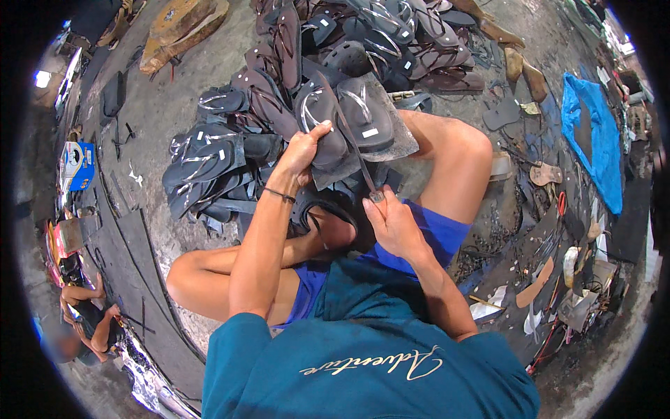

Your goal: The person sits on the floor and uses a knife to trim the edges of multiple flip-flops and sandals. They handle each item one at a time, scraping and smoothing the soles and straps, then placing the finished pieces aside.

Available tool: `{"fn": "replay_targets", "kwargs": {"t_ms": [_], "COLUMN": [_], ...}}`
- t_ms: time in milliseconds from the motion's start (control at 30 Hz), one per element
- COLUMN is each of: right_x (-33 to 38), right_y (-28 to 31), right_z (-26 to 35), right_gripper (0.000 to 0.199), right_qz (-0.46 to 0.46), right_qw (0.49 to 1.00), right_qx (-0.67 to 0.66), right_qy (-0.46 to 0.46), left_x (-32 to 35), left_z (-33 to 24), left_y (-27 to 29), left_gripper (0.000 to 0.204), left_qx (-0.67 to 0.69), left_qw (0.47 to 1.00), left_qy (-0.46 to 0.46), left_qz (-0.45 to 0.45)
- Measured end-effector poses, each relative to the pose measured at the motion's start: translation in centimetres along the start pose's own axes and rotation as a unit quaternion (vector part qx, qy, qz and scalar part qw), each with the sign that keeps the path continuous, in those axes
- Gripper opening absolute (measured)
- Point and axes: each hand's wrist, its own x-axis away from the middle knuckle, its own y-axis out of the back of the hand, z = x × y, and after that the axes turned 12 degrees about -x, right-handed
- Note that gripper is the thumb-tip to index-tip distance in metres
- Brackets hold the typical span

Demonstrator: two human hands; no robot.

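Observation:
My left hand [301, 151] is closed on the near left edge of a dark flip-flop [322, 143], its thumb lying over the top. Beside it is a second dark flip-flop [377, 120] with a pale strap and a white sticker. Both rest on a grey rubber sheet [403, 142] that sticks out past their soles. In my right hand [398, 227] is the handle of a knife [361, 162]. Its long, narrow blade points away from me and runs between the two flip-flops. Whether the edge touches the rubber, I cannot tell.
Piles of dark flip-flops [202, 157] lie left and ahead of me. Wooden shoe forms [178, 31] sit at the far left. A blue plastic sheet [593, 150] and scattered scraps [537, 283] are on the right. Another person [91, 321] is at the left edge.

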Motion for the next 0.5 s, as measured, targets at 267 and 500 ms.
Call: {"fn": "replay_targets", "kwargs": {"t_ms": [267,500], "right_x": [-3.3,-5.8], "right_y": [-0.7,-3.5], "right_z": [-0.6,-3.6], "right_gripper": [0.038,0.033], "right_qz": [-0.006,-0.090], "right_qw": [0.998,0.989], "right_qx": [-0.025,0.113], "right_qy": [-0.052,-0.019], "left_x": [-0.5,-0.3], "left_z": [1.9,3.6], "left_y": [-0.5,-2.3], "left_gripper": [0.039,0.036], "left_qx": [-0.036,0.093], "left_qw": [0.999,0.995], "left_qy": [-0.015,-0.031], "left_qz": [-0.010,-0.008]}}
